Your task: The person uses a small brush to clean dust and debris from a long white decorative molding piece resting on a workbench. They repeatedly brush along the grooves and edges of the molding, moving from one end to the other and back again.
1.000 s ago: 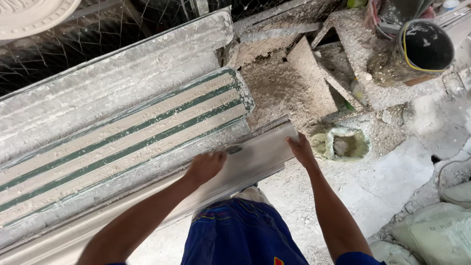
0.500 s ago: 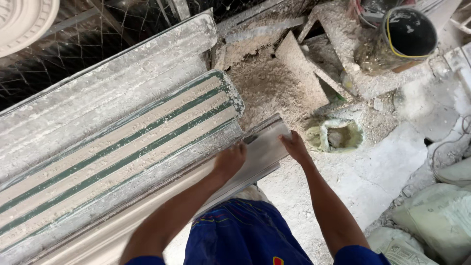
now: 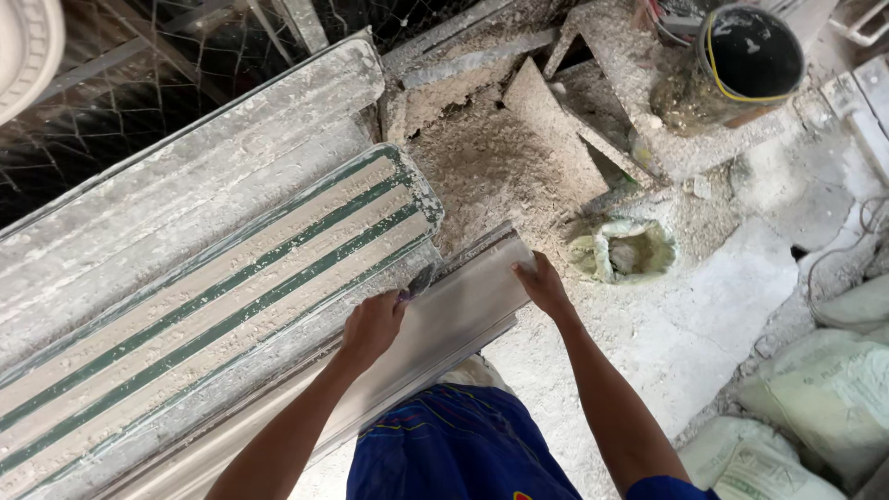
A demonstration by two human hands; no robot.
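A long white plaster moulding (image 3: 444, 333) lies slanted along the near edge of a dusty bench, its end pointing to the upper right. My left hand (image 3: 370, 326) rests on the moulding's upper edge and grips a small dark-bladed scraper (image 3: 419, 281), whose tip touches the moulding close to its end. Fingers curled over the corner, my right hand (image 3: 542, 287) holds the very end of the moulding. My blue trousers (image 3: 454, 444) show just below it.
A green-striped mould bed (image 3: 213, 306) and a grey crusted plank (image 3: 185, 194) run beside the moulding. Wire mesh (image 3: 139, 102) lies behind. Plaster rubble (image 3: 500, 157), a black bucket (image 3: 750, 56), a greenish open bag (image 3: 625, 250) and filled sacks (image 3: 824, 398) stand right.
My left hand has slid with the scraper along the moulding toward its end, closer to my right hand. My right hand has stayed on the end.
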